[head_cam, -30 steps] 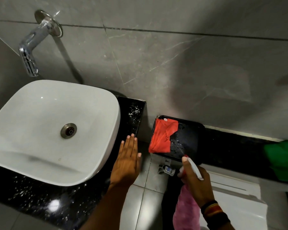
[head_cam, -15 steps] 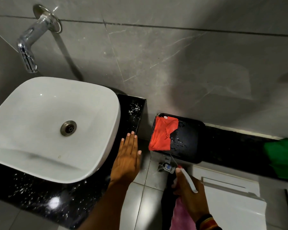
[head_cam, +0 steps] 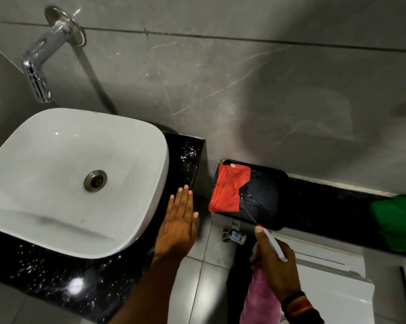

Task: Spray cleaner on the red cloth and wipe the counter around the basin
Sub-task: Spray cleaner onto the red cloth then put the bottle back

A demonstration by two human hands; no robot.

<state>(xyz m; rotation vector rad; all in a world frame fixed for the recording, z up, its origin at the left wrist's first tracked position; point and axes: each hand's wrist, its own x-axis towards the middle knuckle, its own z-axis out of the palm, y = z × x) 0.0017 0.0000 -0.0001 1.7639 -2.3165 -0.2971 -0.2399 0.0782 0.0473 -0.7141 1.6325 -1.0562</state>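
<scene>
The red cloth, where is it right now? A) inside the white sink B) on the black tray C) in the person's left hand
B: the red cloth lies on the left part of the black tray, apart from the open left hand.

single head-worn wide-angle view, looking steeply down and forward from close above: basin (head_cam: pixel 75 178) at left, black tray (head_cam: pixel 267 197) at right, tiled wall (head_cam: pixel 244 90) far.
</scene>
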